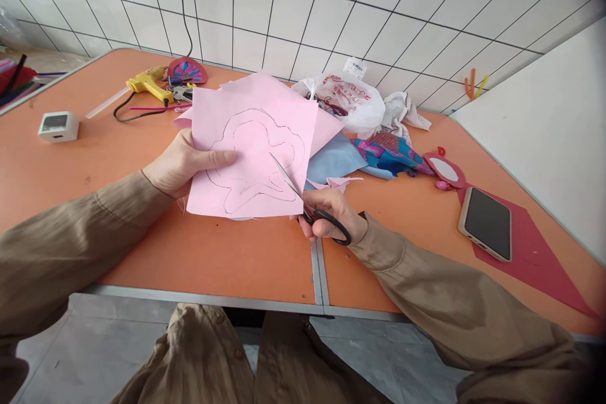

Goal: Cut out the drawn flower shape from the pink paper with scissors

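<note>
My left hand (182, 161) grips a pink sheet (255, 139) by its left edge, thumb on top and fingers behind it. Drawn on the sheet in thin dark lines is a rounded, cloud-like outline with a smaller shape inside and a pointed part at the bottom. Black-handled scissors (334, 225) are in my right hand (334, 209) at the sheet's lower right corner. One blade lies over the face of the sheet, pointing up and left; the other blade is hidden, likely behind it. More pink material (326, 129) shows behind the sheet.
On the orange table (265, 265) lie a yellow glue gun (149, 83), a white box-shaped device (58, 126), and blue fabric (336, 158). A plastic bag (353, 101) sits against the tiled wall. To the right, a phone (487, 222) rests on a red sheet (540, 252).
</note>
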Motion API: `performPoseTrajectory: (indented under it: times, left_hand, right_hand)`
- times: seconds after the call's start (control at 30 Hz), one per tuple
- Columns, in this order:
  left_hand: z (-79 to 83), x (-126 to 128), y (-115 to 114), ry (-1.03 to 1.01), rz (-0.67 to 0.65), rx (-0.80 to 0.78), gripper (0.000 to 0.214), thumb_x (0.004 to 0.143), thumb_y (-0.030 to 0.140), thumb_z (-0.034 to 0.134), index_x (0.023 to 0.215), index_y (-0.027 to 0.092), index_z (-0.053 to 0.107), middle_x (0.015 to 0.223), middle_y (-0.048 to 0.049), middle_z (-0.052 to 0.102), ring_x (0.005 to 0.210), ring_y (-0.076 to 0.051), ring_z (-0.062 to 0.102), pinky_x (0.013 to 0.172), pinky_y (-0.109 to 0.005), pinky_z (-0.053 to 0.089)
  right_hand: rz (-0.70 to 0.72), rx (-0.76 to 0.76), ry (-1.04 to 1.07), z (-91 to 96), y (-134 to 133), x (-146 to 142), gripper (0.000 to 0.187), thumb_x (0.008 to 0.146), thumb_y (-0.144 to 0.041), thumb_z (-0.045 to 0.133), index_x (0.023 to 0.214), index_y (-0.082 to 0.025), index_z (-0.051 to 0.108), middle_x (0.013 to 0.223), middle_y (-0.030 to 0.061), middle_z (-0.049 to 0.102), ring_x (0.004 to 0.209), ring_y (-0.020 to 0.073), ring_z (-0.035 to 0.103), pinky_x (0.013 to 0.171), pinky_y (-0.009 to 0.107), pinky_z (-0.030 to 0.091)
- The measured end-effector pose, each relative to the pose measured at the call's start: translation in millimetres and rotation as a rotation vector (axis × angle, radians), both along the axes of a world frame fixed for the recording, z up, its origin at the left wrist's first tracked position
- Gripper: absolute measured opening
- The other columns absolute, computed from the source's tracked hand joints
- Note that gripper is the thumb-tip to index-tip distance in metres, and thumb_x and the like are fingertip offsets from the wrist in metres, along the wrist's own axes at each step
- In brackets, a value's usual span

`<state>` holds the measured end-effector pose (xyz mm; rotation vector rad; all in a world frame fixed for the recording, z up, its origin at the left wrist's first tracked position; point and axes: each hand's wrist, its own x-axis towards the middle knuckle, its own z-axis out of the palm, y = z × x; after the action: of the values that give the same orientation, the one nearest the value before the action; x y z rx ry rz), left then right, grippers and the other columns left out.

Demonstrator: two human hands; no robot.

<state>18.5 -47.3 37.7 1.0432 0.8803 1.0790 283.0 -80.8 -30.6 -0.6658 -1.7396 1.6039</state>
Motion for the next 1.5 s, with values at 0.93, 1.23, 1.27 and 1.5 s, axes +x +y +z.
performPoseTrajectory:
  times: [0.93, 1.23, 1.27, 1.5]
  left_hand:
    - [-16.2, 1, 5, -0.139, -0.065, -0.052, 0.029, 0.067, 0.013, 0.087, 0.094, 0.013, 0.075, 0.099, -0.01, 0.08, 0.094, -0.034, 0.075, 0.088, -0.053, 0.062]
    - [-16.5, 7, 0, -0.15, -0.017, -0.212, 0.028, 0.07, 0.015, 0.083, 0.097, 0.014, 0.076, 0.101, -0.0137, 0.08, 0.104, -0.04, 0.072, 0.091, -0.054, 0.061]
    - [-17.6, 8, -1, -0.147, -0.014, -0.208, 0.027, 0.071, 0.017, 0.083, 0.097, 0.014, 0.076, 0.102, -0.0146, 0.079, 0.106, -0.041, 0.071, 0.091, -0.054, 0.061]
    - [-22.5, 15, -14, -0.186, -0.018, -0.155, 0.041, 0.073, 0.018, 0.083, 0.113, 0.017, 0.073, 0.118, -0.0133, 0.075, 0.115, -0.039, 0.067, 0.096, -0.05, 0.059]
  right_hand:
    - [0.076, -0.035, 0.032, 10.8, -1, -1, 0.059, 0.073, -0.068, 0.072, 0.087, -0.013, 0.056, 0.058, -0.0016, 0.058, 0.045, 0.0086, 0.055, 0.043, 0.02, 0.042]
    - [0.024, -0.058, 0.05, 10.7, -2, -2, 0.06, 0.071, -0.07, 0.072, 0.084, -0.014, 0.054, 0.058, 0.0006, 0.059, 0.046, 0.0102, 0.054, 0.044, 0.022, 0.041]
    - [0.018, -0.054, 0.052, 10.2, -2, -2, 0.06, 0.071, -0.07, 0.071, 0.084, -0.014, 0.054, 0.058, 0.0008, 0.059, 0.046, 0.0103, 0.055, 0.045, 0.022, 0.041]
    - [-0.043, -0.087, 0.07, 6.8, -2, -1, 0.06, 0.07, -0.07, 0.072, 0.084, -0.015, 0.053, 0.059, 0.0011, 0.058, 0.046, 0.0118, 0.056, 0.045, 0.024, 0.044]
